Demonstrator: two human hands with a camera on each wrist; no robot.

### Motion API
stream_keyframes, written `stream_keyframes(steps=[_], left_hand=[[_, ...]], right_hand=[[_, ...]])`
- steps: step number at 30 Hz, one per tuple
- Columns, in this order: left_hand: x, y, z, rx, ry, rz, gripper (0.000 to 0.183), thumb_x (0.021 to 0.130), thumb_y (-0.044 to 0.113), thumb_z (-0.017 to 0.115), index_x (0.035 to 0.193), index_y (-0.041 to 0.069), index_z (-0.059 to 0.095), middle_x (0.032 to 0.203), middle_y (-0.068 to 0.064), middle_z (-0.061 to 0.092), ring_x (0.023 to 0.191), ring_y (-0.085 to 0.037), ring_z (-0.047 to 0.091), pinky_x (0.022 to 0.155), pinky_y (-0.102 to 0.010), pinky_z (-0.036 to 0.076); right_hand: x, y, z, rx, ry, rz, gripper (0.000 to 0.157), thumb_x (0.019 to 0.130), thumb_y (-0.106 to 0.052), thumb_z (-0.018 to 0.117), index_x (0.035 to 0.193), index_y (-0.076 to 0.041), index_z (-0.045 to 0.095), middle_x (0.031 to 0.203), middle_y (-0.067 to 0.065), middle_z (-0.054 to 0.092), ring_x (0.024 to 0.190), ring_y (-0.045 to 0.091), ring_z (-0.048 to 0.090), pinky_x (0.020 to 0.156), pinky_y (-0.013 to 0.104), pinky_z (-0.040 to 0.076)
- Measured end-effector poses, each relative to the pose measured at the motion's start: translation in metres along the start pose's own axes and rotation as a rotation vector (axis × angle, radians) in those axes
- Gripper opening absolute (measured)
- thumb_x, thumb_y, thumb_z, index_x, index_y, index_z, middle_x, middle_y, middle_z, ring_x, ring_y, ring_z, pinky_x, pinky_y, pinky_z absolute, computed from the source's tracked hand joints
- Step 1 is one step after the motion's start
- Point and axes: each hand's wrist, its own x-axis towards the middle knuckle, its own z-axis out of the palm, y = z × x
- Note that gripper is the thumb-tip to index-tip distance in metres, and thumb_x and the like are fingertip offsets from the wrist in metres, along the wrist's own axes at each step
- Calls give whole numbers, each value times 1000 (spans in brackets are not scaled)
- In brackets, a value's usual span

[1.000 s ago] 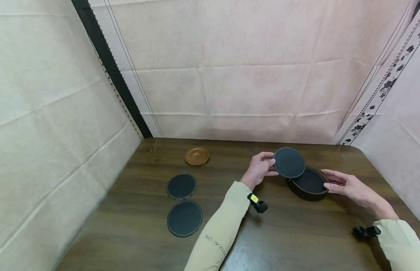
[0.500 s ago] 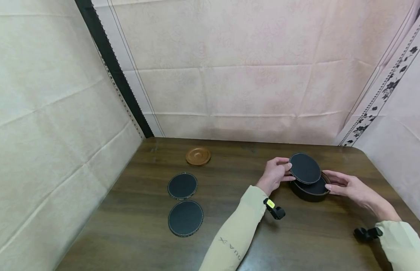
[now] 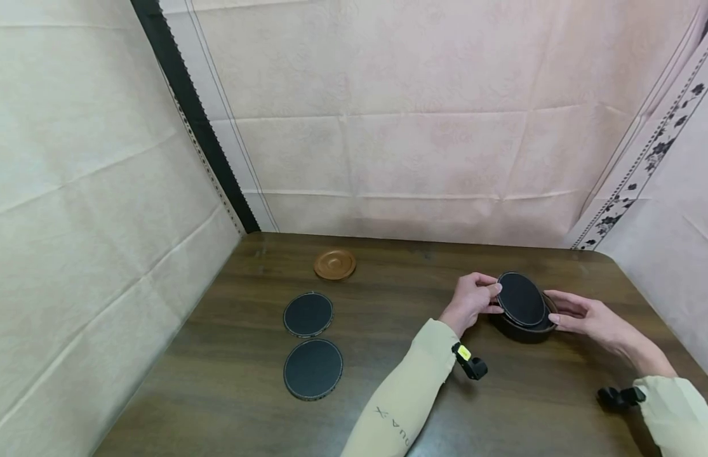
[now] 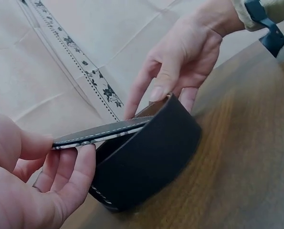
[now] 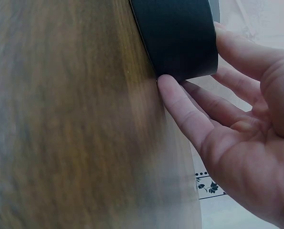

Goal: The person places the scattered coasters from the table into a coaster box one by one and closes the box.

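Your left hand [image 3: 472, 299] has the dark disc [image 3: 522, 298] pinched at its left edge, thumb on top, fingers underneath. The disc's tilted, with its right side dipping inside the round black holder [image 3: 520, 334], which is over on the right of the wooden table [image 3: 245, 412]. Your right hand [image 3: 592, 322] grips that holder from the right, thumb at the rim. Off left you've got two more dark discs [image 3: 313, 369] just beside each other, plus a round brown piece [image 3: 334, 264] at the far side.
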Motion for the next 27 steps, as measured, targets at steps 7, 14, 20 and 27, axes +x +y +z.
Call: stream_keyframes(steps=[7, 14, 20, 27], left_hand=[[-5, 0, 2, 140, 17, -1, 14, 86, -2, 71, 83, 7, 61, 74, -6, 60, 61, -13, 57, 61, -34, 60], [-7, 8, 4, 501, 22, 46, 15, 85, 10, 76, 79, 12, 62, 75, 1, 57, 49, -12, 55, 62, -32, 59], [-10, 12, -3, 587, 4, 46, 7, 88, 16, 73, 86, 12, 67, 77, 3, 60, 52, -11, 55, 63, -31, 58], [-17, 23, -18, 662, -133, 78, 8, 94, 24, 66, 94, 16, 63, 83, 3, 61, 66, -15, 60, 69, -34, 58]], right_hand=[[1, 2, 1, 7, -8, -2, 64, 96, -12, 62, 147, 9, 29, 116, -29, 59, 104, -7, 62, 79, 28, 59], [0, 3, 1, 7, 6, 15, 64, 96, -12, 63, 147, 9, 30, 113, -30, 59, 102, -8, 62, 79, 28, 59], [0, 1, 3, 8, 3, 28, 66, 96, -13, 63, 147, 9, 28, 115, -27, 59, 102, -6, 63, 80, 28, 58], [-2, -1, 1, -15, 14, 31, 68, 95, -16, 64, 148, 9, 28, 118, -20, 58, 101, -7, 61, 79, 28, 58]])
